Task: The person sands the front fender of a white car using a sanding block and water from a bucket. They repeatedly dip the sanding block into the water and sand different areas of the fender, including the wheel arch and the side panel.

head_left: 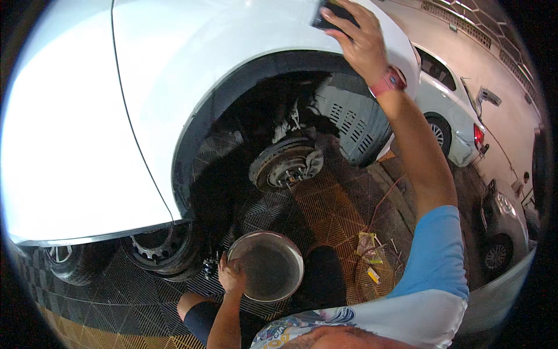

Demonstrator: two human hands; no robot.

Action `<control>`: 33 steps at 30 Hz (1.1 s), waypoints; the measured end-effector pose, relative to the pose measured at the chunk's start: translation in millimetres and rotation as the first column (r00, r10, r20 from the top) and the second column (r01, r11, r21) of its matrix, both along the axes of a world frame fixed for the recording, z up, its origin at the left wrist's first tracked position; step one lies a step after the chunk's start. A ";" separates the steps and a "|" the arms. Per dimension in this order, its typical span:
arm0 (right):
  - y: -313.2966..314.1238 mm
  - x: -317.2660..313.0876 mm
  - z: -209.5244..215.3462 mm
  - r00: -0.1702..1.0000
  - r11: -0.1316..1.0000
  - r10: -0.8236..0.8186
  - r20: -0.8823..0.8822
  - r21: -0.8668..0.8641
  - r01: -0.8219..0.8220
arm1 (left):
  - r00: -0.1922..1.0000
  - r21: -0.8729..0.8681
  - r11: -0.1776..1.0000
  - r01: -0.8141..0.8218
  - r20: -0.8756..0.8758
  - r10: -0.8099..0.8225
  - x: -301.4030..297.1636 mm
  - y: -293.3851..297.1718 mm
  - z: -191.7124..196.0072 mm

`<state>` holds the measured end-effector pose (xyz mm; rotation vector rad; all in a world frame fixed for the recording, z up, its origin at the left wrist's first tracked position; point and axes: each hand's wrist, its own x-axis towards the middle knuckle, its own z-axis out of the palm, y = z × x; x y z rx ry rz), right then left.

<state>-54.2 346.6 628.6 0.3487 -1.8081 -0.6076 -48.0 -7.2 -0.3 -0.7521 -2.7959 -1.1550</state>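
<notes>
Gripping the rim of a round metal bowl [265,266], the person's left hand [231,274] closes its fingers over the bowl's left edge. The bowl is shallow and wide, with a bright silvery rim and a dull, dusty grey inside, and it sits low in the view above the dark grid floor tiles [116,285], just right of a removed wheel [160,247] lying under the car's sill. Small dark bolts [209,267] lie between that wheel and the bowl.

The right hand [360,41] is raised high against the white car body [192,64], its fingers curled over a dark flat object [332,13] pressed to the fender above the wheel arch; what that object is cannot be told. A red band [388,81] circles the wrist.

Inside the open arch, the bare brake disc and hub [286,164] show grey and worn, with studs sticking out. Orange floor tiles [337,209] lie below it, with a yellowish scrap of packaging [369,247] near the person's right side. 2 more cars [453,116] stand further off to the right.
</notes>
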 end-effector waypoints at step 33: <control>14.4 12.0 14.2 0.985 0.994 -0.075 0.158 0.094 0.061 | 0.994 -0.033 0.999 0.005 0.108 -0.001 3.9 2.8 12.1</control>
